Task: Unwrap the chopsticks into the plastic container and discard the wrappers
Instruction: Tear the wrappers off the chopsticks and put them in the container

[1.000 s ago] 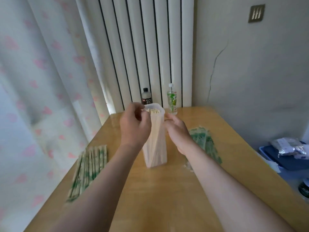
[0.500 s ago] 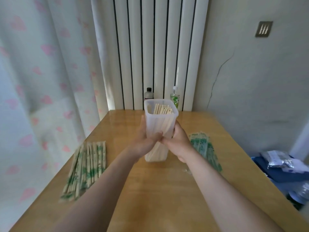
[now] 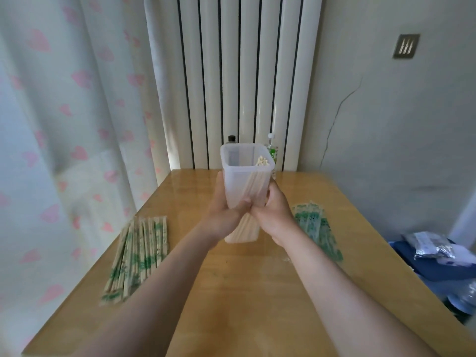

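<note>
A tall translucent plastic container (image 3: 244,173) stands mid-table with several bare wooden chopsticks (image 3: 262,161) leaning to its right corner. My left hand (image 3: 226,210) grips its left side and my right hand (image 3: 273,210) grips its right side, thumbs meeting at the front. A row of wrapped chopsticks (image 3: 137,253) in green-printed paper lies on the table to the left. A pile of flat green-printed wrappers (image 3: 316,228) lies to the right.
The wooden table (image 3: 244,292) ends at a white radiator wall, where a dark-capped bottle (image 3: 231,139) and a green-labelled bottle (image 3: 273,150) stand behind the container. A curtain hangs left. Bags and a blue bin (image 3: 435,256) sit off the table's right edge.
My left hand dropped from the container's rim to its side, and both hands now clasp it. The chopsticks inside have shifted into the right corner. The view has tilted upward.
</note>
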